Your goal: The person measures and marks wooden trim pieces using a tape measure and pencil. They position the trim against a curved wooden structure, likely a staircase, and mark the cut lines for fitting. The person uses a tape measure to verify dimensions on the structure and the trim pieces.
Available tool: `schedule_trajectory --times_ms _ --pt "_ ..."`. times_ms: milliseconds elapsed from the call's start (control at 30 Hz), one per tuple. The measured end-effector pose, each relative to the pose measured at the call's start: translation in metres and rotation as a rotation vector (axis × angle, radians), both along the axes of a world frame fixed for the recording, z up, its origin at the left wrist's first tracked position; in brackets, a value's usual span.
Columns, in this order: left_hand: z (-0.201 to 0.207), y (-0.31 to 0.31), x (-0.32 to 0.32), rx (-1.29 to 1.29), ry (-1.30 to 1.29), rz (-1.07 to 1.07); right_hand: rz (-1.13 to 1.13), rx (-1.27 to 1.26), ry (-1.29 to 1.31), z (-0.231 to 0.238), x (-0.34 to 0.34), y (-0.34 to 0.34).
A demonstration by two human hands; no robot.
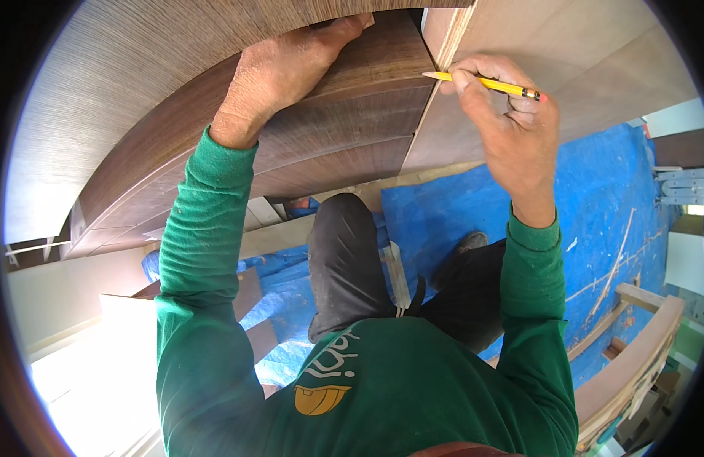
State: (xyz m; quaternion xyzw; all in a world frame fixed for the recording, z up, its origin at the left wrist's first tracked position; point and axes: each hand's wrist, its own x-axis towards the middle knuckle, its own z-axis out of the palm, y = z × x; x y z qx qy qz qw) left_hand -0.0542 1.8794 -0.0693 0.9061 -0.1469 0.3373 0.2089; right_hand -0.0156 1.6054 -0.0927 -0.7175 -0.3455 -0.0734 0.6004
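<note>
In my right hand (519, 126) is a yellow pencil (489, 84), pinched between thumb and fingers. Its sharpened tip points left, at the joint where a dark curved wood-grain rail (367, 80) meets the edge of a pale wood panel (588, 72). My left hand (283, 72) reaches in above that rail, beneath the overhanging dark wood-grain top (154, 61). A small pale piece (369, 20) shows at its fingertips, too little of it visible to name; the other fingers are hidden under the top. Dark curved front panels (329, 126) lie below the rail.
A blue tarp (595, 190) covers the floor around my legs. To the lower right stands a curved wooden frame (633, 358). Sheets of board (131, 327) lean at the left, beside a bright area. A folded metal ladder (683, 185) is at the far right.
</note>
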Motion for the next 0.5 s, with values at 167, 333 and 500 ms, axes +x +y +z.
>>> schedule_trajectory --times_ms 167,333,500 --pt "-0.004 0.003 0.001 -0.089 0.062 -0.038 0.038 0.006 0.081 0.001 -0.001 -0.004" --pt "-0.018 0.026 0.006 0.595 -0.153 0.156 0.015 0.051 0.108 -0.006 -0.002 -0.015" --pt "-0.015 0.009 0.006 0.176 0.093 0.106 0.123 0.049 0.122 -0.026 -0.003 -0.021"
